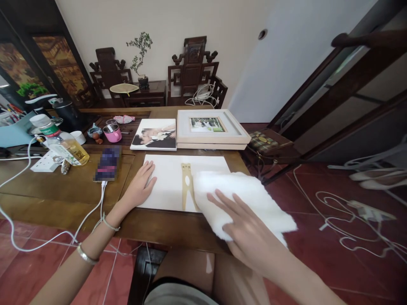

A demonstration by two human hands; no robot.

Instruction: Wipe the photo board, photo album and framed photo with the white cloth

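Two things are pinned under open fingers: stiff panel by left hand, soft cloth, probably graspable anywhere, by right hand.

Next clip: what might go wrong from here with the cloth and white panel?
The white cloth hangs past the table edge under the right hand and may slide off. It could catch the tan stand on the white panel, steadied only by the flat left hand. The charging cable beside the left wrist might snag.
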